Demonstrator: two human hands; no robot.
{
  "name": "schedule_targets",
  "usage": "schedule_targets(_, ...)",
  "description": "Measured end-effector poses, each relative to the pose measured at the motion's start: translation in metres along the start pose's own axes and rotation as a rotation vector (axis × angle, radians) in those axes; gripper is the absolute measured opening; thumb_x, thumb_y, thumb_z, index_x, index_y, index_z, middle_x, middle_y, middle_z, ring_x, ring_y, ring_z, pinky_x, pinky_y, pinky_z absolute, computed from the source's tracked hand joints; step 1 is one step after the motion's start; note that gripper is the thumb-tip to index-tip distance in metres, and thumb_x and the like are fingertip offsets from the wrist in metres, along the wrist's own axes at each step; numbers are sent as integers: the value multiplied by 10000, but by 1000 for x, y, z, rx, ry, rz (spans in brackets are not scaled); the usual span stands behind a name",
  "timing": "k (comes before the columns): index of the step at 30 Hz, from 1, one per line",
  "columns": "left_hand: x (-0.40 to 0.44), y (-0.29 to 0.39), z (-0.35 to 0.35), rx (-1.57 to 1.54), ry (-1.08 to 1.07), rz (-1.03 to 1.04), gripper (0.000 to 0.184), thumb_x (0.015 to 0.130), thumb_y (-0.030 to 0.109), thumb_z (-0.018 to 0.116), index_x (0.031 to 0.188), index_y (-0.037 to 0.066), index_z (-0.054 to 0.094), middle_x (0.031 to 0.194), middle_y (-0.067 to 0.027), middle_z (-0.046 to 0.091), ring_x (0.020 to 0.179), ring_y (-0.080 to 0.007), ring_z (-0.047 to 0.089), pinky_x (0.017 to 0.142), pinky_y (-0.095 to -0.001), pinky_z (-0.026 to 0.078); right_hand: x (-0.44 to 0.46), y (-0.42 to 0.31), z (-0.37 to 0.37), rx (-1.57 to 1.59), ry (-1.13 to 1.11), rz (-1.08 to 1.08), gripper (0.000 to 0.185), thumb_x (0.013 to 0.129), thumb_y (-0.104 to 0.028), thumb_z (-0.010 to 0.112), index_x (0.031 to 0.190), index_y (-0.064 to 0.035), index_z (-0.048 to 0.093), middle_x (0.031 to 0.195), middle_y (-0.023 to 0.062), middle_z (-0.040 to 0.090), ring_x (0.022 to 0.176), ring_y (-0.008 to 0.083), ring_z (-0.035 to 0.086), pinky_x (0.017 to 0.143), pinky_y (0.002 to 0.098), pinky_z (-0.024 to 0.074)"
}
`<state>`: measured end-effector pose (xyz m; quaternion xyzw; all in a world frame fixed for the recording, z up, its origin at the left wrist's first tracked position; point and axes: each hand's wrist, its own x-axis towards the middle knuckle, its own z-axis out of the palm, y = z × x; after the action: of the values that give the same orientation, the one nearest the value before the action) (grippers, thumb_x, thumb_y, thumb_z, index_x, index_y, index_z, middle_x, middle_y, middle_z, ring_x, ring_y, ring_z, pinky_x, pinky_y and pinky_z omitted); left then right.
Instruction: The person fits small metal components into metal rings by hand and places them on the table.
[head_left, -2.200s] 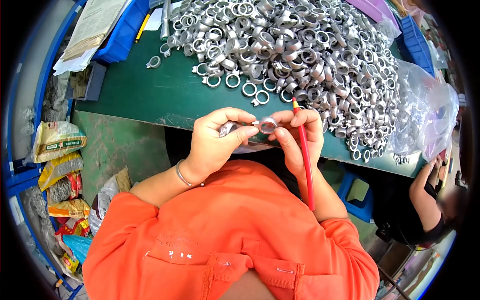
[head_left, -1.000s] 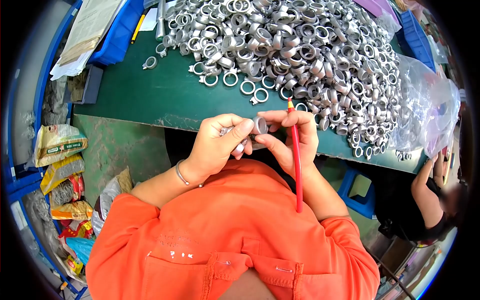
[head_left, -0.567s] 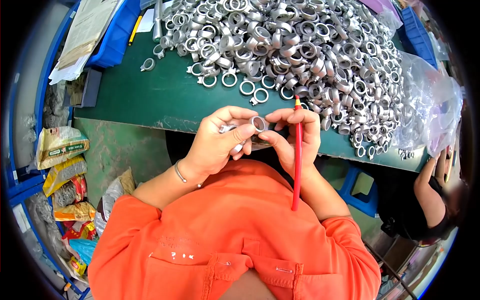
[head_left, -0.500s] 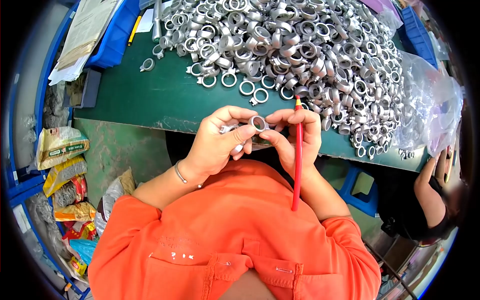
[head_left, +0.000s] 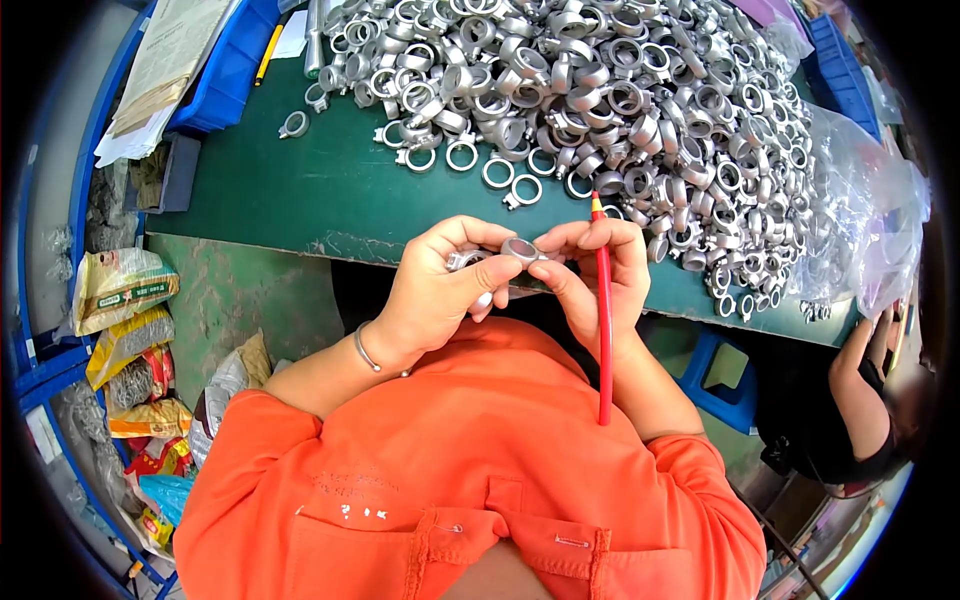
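Note:
Both my hands meet in front of my chest, near the table's front edge. Between the thumb and fingers of my left hand [head_left: 440,285] is a grey metal ring with a small lug [head_left: 519,249]. Another metal ring [head_left: 466,260] is tucked in the same hand, partly hidden by the fingers. My right hand [head_left: 610,270] pinches the lug side of the first ring. A red pencil [head_left: 605,330] is also held in it, its tip pointing away from me and its long end toward my body.
A large heap of similar metal rings [head_left: 600,90] covers the back and right of the green table [head_left: 260,190]. Clear plastic bags [head_left: 850,200] lie at the right. Blue bins [head_left: 225,80] stand at the left. Another person's arm [head_left: 858,390] is at the far right, near a blue stool [head_left: 718,380].
The ring between my hands has tilted, its opening now turned more upward. The pencil's long end has shifted slightly right. Both hands stay in nearly the same place.

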<state>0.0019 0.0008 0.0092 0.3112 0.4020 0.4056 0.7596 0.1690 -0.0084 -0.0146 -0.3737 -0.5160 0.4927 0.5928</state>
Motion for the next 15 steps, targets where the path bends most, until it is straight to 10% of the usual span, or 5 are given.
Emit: schedule_targets(15, 1, 1, -2, -102, -17, -3, 316, 901, 102, 517, 1192, -20, 496, 949, -78, 596, 609, -80, 533, 438, -177, 399, 2, -2, 2, -123, 12, 30, 146, 870, 78, 459, 986, -8, 476, 929, 93, 608, 794, 122, 584, 685, 233, 480)
